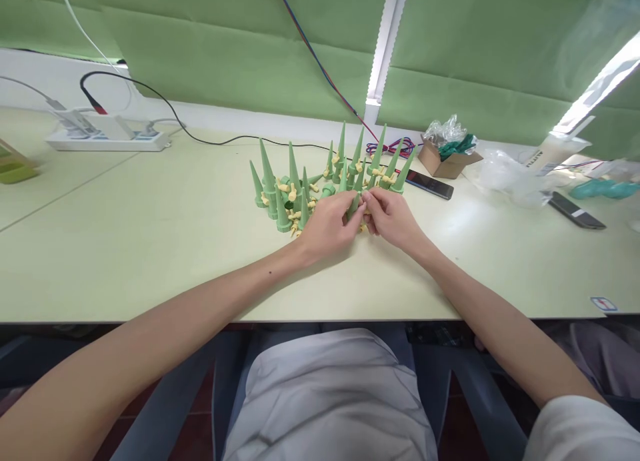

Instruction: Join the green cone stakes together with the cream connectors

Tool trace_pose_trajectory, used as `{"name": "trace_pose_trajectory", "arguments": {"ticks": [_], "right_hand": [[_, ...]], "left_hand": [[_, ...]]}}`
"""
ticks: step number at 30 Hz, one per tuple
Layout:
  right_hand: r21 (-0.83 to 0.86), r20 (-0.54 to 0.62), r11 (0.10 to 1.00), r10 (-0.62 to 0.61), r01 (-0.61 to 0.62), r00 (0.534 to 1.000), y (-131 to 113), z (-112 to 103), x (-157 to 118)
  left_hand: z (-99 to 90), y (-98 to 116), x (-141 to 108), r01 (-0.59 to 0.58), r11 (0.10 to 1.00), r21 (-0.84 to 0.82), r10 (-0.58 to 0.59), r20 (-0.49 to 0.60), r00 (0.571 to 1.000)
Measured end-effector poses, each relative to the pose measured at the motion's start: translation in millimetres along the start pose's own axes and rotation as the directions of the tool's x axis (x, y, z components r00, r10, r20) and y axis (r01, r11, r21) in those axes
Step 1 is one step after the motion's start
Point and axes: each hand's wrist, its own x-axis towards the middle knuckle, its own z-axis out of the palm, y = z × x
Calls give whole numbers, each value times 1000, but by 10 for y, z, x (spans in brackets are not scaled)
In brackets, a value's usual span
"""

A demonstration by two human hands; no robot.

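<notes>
My left hand (pixel 330 226) is closed around a green plant-watering spike (pixel 353 206), its tapered tip showing between thumb and fingers. Right against it, my right hand (pixel 393 219) pinches with thumb and fingertips; what it grips is mostly covered, though a bit of pale yellow shows by the fingers. Behind and to the left of the hands stand several green cone-shaped spikes (pixel 267 171), most of them upright. Small yellow valve pieces (pixel 293 193) lie or stick out among them. More upright spikes (pixel 379 151) stand just beyond my right hand.
A dark phone (pixel 429 184) lies behind my right hand, near a small cardboard box (pixel 443 158) with plastic and green material inside. Clear plastic bags (pixel 510 181) and another dark device (pixel 577 211) are at the right. A power strip (pixel 110 141) sits at the back left, its black cable (pixel 215 142) crossing the table.
</notes>
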Motion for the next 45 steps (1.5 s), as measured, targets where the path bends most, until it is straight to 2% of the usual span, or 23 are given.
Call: {"name": "trace_pose_trajectory", "arguments": {"ticks": [6,15,23,32,45], "right_hand": [[101,9,995,-11,10,1000,0,20,-13],[33,-27,999,5,-4,1000,-2,20,-11],[76,-64,996,-36,41,997,35,35,2],[-8,-76,999,-49,49,996,26,31,2],[-83,-51,992,-100,96,994,13,25,-1]], "left_hand": [[0,-19,3,25,1000,10,-24,-36,999],[6,-1,-11,-15,1000,-5,15,-19,1000],[3,-26,2,16,1000,16,-15,-92,996],[22,-20,-13,-61,998,8,61,-80,995],[19,-16,-4,-41,999,21,43,-56,998]]}}
